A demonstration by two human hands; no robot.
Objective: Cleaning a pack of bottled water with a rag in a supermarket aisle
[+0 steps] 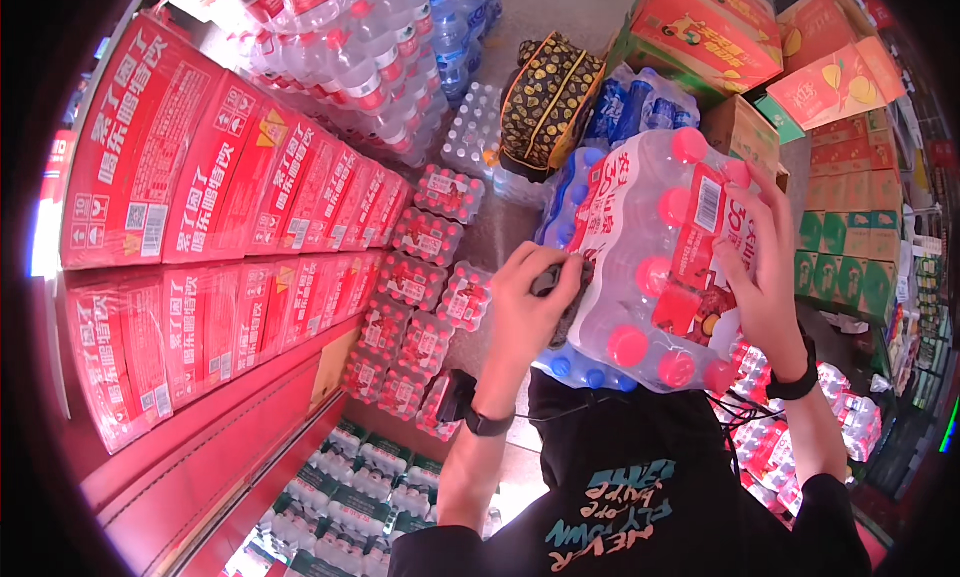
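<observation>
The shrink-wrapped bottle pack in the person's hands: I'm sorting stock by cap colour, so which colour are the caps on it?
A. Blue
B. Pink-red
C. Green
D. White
B: the shrink-wrapped bottle pack, held between the left hand and the right hand, shows round pink-red caps through its clear wrap; the blue caps belong to other packs beneath and behind it.

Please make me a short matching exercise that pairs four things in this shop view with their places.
Things:
1. red cartons
2. patterned bag
3. red-capped bottle pack
4. orange boxes

Places:
A. top right
B. held in both hands
C. shelf on the left
D. on the bottle packs, top centre

Pairs: 1-C, 2-D, 3-B, 4-A
</observation>
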